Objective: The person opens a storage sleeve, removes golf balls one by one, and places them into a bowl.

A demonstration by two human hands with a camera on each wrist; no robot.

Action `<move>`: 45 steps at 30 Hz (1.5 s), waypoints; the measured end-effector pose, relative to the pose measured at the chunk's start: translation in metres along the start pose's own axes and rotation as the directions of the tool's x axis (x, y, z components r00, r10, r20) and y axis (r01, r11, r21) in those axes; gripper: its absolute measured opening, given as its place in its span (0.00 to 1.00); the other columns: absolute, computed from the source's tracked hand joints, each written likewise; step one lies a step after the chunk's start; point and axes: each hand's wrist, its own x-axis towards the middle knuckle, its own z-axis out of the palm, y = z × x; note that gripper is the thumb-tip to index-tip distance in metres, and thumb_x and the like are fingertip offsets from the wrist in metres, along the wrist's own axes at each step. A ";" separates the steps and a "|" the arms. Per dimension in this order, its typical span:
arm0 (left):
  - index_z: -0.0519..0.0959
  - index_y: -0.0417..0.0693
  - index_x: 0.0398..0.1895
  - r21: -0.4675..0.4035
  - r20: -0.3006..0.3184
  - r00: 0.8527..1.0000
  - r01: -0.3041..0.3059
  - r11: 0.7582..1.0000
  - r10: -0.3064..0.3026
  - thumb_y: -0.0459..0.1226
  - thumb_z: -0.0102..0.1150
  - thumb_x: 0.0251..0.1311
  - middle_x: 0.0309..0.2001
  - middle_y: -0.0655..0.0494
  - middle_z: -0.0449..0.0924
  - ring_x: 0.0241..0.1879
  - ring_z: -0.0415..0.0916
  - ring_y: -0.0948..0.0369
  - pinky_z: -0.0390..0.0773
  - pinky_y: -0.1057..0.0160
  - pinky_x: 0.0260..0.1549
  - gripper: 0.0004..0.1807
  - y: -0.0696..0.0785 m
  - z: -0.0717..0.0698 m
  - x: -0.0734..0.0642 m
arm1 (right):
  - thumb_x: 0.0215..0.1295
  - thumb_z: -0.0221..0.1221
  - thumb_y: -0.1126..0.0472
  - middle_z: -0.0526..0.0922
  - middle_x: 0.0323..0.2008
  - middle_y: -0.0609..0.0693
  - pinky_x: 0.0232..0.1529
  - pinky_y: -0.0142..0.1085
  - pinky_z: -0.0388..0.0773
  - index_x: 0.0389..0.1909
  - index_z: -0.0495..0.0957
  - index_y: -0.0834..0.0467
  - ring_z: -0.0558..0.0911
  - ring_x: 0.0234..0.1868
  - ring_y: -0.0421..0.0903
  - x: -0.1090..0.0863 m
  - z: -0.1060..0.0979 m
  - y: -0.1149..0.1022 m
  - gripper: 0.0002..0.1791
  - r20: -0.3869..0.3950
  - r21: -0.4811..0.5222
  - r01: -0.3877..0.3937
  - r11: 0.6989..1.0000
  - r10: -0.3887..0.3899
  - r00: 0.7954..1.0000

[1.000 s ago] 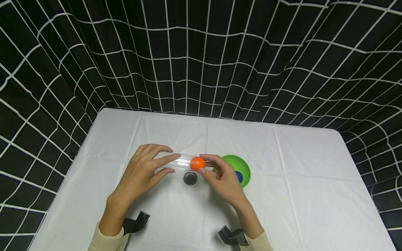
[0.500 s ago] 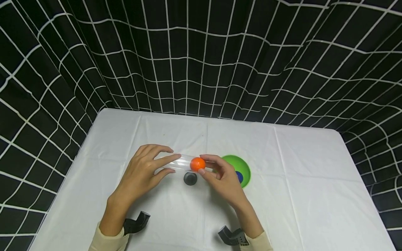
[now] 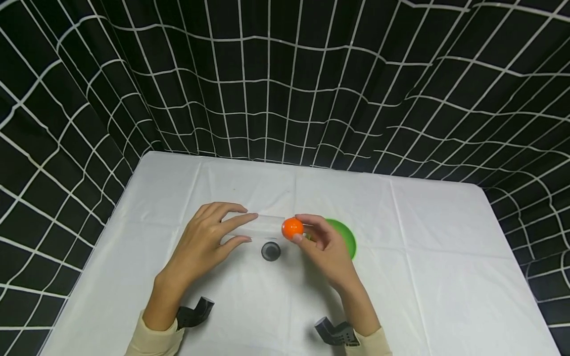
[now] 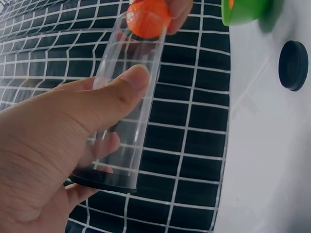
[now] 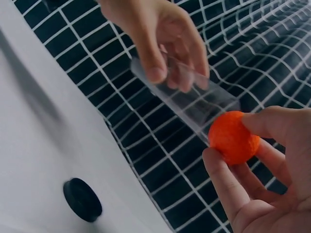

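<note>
My left hand [image 3: 202, 240] grips a clear plastic tube [image 3: 267, 226] from the side, thumb opposite the fingers. The tube's dark closed base [image 4: 104, 180] shows in the left wrist view. At the tube's other end, my right hand [image 3: 327, 247] pinches an orange ball [image 3: 292, 228] between thumb and fingertips. The ball's surface looks slightly dimpled in the right wrist view, where it sits right at the tube's mouth. Below the tube, a round black cap [image 3: 270, 251] lies on the table. Behind the right hand is a green bowl [image 3: 349, 237], partly hidden.
A white cloth covers the table [image 3: 445, 257]. Black curtain with a white grid [image 3: 285, 99] hangs behind and at both sides. A sliver of something orange shows inside the bowl in the left wrist view. Black camera mounts [image 3: 196, 312] sit on both wrists.
The right hand has moved right with the orange ball, from within the tube's end to its mouth. It now covers more of the bowl, hiding the blue thing inside. The left hand barely moved.
</note>
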 end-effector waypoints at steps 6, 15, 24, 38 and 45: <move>0.87 0.61 0.60 -0.002 -0.002 1.000 0.012 1.000 -0.012 0.47 0.79 0.57 0.56 0.57 0.86 0.59 0.81 0.54 0.78 0.51 0.63 0.26 -0.001 0.002 -0.002 | 0.68 0.66 0.70 0.86 0.55 0.43 0.43 0.24 0.84 0.63 0.79 0.62 0.86 0.50 0.38 -0.002 -0.016 -0.003 0.22 -0.059 -0.037 -0.001 0.999 -0.001 0.998; 0.86 0.61 0.61 -0.014 0.009 0.999 0.034 0.999 -0.034 0.47 0.78 0.57 0.56 0.58 0.85 0.59 0.82 0.54 0.79 0.49 0.63 0.27 0.000 0.002 -0.003 | 0.70 0.65 0.72 0.86 0.53 0.44 0.53 0.29 0.87 0.63 0.78 0.65 0.89 0.49 0.39 -0.005 -0.043 -0.007 0.21 -0.100 -0.035 0.009 0.999 -0.012 0.995; 0.84 0.63 0.65 -0.034 0.007 0.998 0.056 0.998 -0.056 0.47 0.79 0.57 0.56 0.58 0.85 0.57 0.83 0.54 0.83 0.49 0.57 0.30 0.000 0.002 0.001 | 0.68 0.67 0.71 0.84 0.54 0.44 0.56 0.27 0.85 0.62 0.78 0.65 0.90 0.49 0.39 -0.008 -0.060 -0.006 0.22 -0.113 -0.126 0.049 0.991 -0.063 0.992; 0.82 0.63 0.67 -0.045 0.026 0.997 0.068 0.997 -0.066 0.46 0.79 0.57 0.54 0.59 0.83 0.56 0.83 0.57 0.85 0.54 0.50 0.31 0.000 0.008 -0.004 | 0.63 0.71 0.71 0.83 0.56 0.55 0.53 0.21 0.83 0.57 0.83 0.62 0.81 0.54 0.30 -0.012 -0.070 -0.001 0.21 -0.138 -0.410 0.079 0.909 -0.148 0.979; 0.82 0.63 0.67 -0.050 0.038 0.997 0.073 0.996 -0.071 0.46 0.78 0.59 0.55 0.58 0.82 0.55 0.83 0.58 0.85 0.55 0.48 0.31 0.000 0.006 -0.001 | 0.62 0.72 0.71 0.83 0.55 0.52 0.53 0.33 0.88 0.56 0.84 0.59 0.82 0.53 0.32 -0.010 -0.071 0.001 0.21 -0.117 -0.510 0.075 0.857 -0.156 0.981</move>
